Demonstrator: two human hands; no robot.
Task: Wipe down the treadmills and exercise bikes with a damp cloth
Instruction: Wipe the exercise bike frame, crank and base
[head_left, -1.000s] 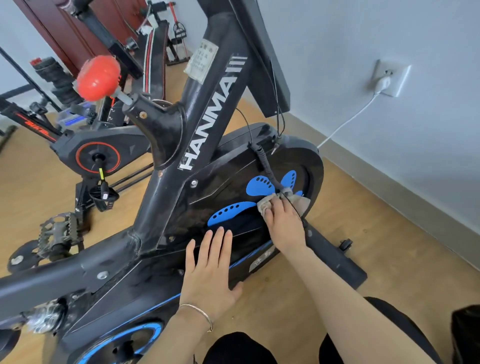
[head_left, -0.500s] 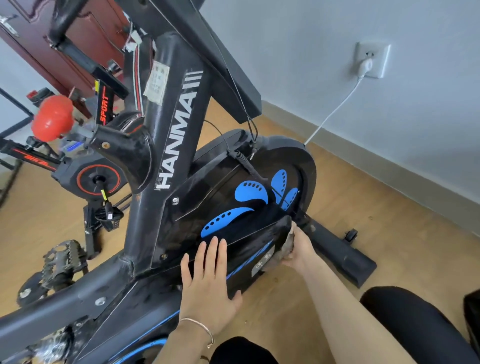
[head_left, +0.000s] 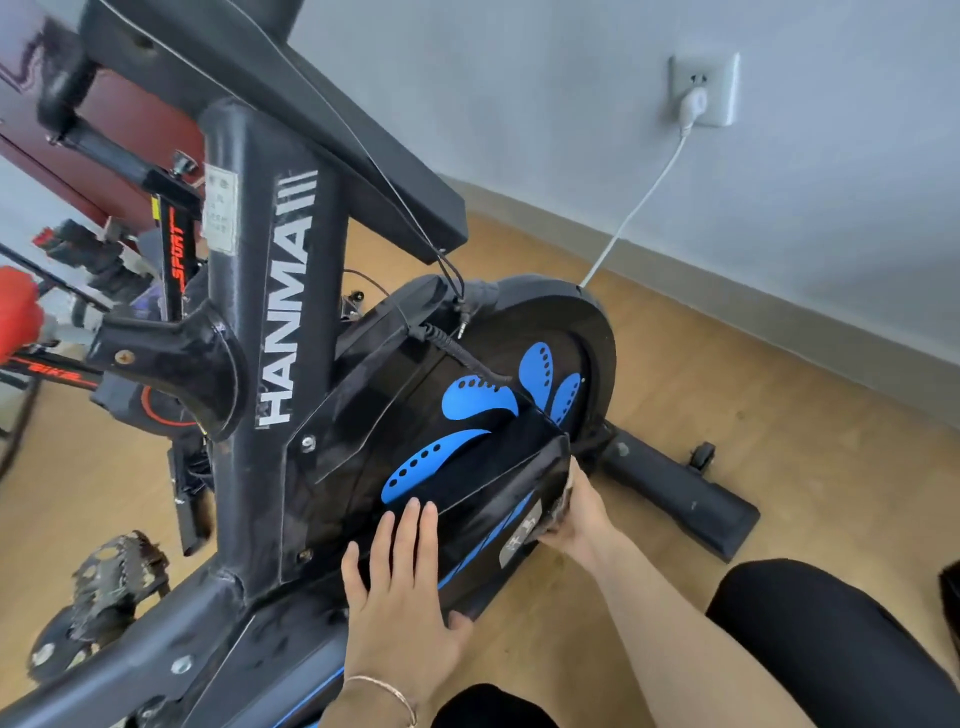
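R hand (head_left: 583, 515) dropped to bike cover (head_left: 488, 512) edge gripping cloth (head_left: 557, 512), L hand (head_left: 402, 613) flat

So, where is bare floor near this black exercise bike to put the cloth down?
The wooden floor is bare between the black stabiliser bar and the grey skirting board. Left of the black bike frame is crowded: a metal pedal and a second black bike.
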